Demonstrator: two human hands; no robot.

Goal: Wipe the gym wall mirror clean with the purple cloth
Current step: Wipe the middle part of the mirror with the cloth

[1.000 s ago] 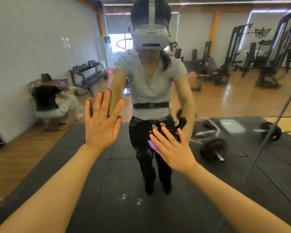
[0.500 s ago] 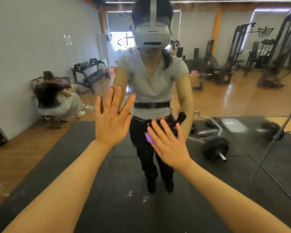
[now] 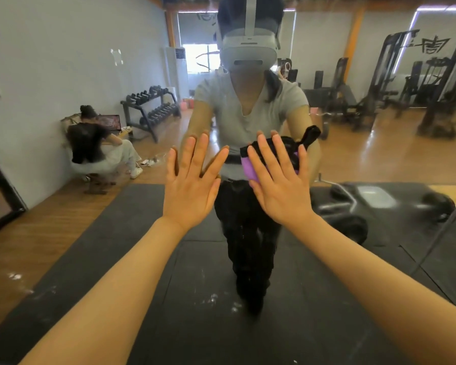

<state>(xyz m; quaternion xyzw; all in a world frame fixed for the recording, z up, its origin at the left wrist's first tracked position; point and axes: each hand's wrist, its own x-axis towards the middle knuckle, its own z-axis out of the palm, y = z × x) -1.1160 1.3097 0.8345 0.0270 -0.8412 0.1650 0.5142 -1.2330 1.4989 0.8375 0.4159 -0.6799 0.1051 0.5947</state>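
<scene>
1. Here, in the head view, both bare arms reach forward to the gym wall mirror [image 3: 63,48], which fills almost the whole picture
2. The left hand [image 3: 192,185] is spread wide – all four fingers straight and fanned apart, thumb out to the side – and lies flat against the glass, holding nothing
3. The right hand [image 3: 279,185] is just beside it, the two hands apart by a narrow gap; its fingers [image 3: 267,156] are straight and only slightly spread, pressing flat on the purple cloth [image 3: 249,169]
4. The cloth sits between that palm and the mirror, at about the waist of the person's reflection; a purple edge shows past the index-finger side of the hand, and a dark part of the cloth sticks out above the fingertips with a loose black tail pointing up and to the right
5. Whether the right thumb curls round the cloth I cannot tell – it is hidden behind the hand
6. White specks and smears [image 3: 211,299] mark the glass low down, below the hands
7. Reflected in the mirror are a dumbbell rack [image 3: 153,106] at the left wall, a seated person [image 3: 90,143] near it, a barbell [image 3: 353,227] on the black mat at the right, and weight machines [image 3: 395,83] at the far right
</scene>
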